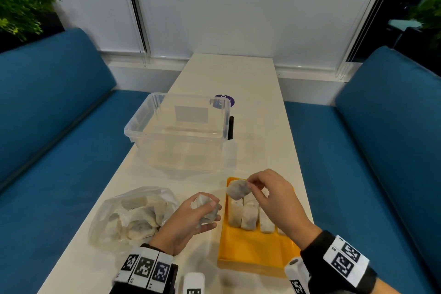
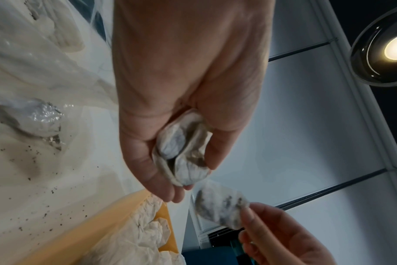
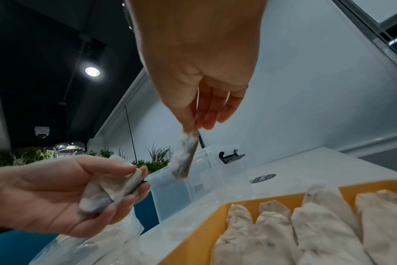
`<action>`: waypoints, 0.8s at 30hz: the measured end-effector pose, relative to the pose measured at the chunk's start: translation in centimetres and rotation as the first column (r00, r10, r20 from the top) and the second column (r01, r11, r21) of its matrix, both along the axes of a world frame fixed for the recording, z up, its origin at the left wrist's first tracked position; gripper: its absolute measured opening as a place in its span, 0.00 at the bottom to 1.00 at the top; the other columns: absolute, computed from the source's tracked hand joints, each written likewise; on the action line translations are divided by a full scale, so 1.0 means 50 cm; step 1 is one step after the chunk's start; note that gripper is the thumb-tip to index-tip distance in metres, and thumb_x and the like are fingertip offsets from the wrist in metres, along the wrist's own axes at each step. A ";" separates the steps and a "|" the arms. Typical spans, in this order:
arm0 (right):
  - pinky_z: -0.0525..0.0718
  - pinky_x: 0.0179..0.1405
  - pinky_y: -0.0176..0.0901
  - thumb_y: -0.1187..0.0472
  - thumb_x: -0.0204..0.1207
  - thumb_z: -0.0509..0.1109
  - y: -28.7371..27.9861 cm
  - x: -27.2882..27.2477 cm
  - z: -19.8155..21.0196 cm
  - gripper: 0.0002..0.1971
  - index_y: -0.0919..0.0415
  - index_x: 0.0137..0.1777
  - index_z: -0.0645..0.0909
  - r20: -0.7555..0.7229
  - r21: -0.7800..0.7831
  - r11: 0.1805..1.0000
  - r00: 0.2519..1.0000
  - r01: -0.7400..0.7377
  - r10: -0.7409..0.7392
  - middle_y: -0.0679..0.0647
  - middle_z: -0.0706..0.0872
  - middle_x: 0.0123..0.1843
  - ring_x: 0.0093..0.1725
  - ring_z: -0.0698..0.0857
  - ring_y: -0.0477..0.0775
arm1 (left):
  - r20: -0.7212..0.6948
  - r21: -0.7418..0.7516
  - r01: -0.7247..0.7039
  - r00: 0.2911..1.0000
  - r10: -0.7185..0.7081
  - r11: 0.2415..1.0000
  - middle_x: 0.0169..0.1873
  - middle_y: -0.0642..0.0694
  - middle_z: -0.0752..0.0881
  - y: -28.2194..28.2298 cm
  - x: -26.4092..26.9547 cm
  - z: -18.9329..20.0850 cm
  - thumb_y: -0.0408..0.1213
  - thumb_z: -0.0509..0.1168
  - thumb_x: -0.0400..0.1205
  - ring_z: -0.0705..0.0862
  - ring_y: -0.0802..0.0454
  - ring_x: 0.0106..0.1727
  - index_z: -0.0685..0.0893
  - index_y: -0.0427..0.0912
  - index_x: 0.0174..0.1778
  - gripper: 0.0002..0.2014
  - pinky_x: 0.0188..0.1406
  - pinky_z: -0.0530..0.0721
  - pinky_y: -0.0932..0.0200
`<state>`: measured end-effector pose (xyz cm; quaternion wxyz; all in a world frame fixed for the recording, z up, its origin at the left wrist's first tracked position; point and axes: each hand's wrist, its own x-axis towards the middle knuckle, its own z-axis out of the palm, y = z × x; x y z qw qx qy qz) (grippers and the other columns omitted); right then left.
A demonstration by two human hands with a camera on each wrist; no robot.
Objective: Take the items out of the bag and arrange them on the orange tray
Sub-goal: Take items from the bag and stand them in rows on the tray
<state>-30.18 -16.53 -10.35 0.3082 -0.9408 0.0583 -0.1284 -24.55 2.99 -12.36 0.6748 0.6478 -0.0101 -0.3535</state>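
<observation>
A clear plastic bag (image 1: 133, 215) holding several tea bags lies on the table at the left. To its right sits the orange tray (image 1: 253, 250) with several tea bags (image 1: 248, 217) lined up at its far end. My left hand (image 1: 191, 219) is between bag and tray and grips a small bunch of tea bags (image 2: 184, 152). My right hand (image 1: 269, 191) hovers over the tray's far end and pinches one tea bag (image 1: 238, 189) by its edge; it hangs from thumb and finger (image 3: 184, 157).
A clear plastic bin (image 1: 179, 131) stands on the white table (image 1: 226, 74) behind the bag and tray. A purple round sticker (image 1: 223, 101) lies beyond it. Blue sofas flank the table on both sides. Dark crumbs speckle the table near the bag (image 2: 34, 161).
</observation>
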 end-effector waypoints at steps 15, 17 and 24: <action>0.75 0.43 0.24 0.51 0.81 0.62 0.012 0.012 -0.001 0.10 0.52 0.56 0.81 -0.092 -0.072 0.995 0.994 -0.067 0.061 0.42 0.77 0.47 0.45 0.76 0.41 | 0.097 0.055 0.001 0.995 -0.007 0.998 0.48 0.42 0.87 -0.007 0.000 0.003 0.38 0.63 0.82 0.86 0.49 0.47 0.83 0.42 0.49 0.06 0.45 0.86 0.62; 0.78 0.46 0.30 0.50 0.81 0.62 0.016 0.012 0.001 0.10 0.52 0.55 0.80 -0.155 -0.102 0.988 0.983 -0.117 0.100 0.43 0.77 0.47 0.45 0.76 0.42 | 0.175 0.094 0.007 0.984 -0.023 0.996 0.44 0.44 0.86 -0.006 0.000 0.001 0.38 0.65 0.81 0.85 0.52 0.44 0.83 0.43 0.48 0.04 0.42 0.84 0.64; 0.73 0.41 0.24 0.57 0.80 0.66 0.038 0.024 0.027 0.06 0.55 0.52 0.82 -0.193 -0.038 0.965 0.950 -0.259 0.247 0.47 0.83 0.47 0.40 0.76 0.39 | 0.463 0.261 0.010 0.876 -0.134 0.965 0.48 0.57 0.86 -0.010 0.010 -0.001 0.37 0.77 0.70 0.81 0.64 0.52 0.85 0.56 0.51 0.16 0.53 0.80 0.65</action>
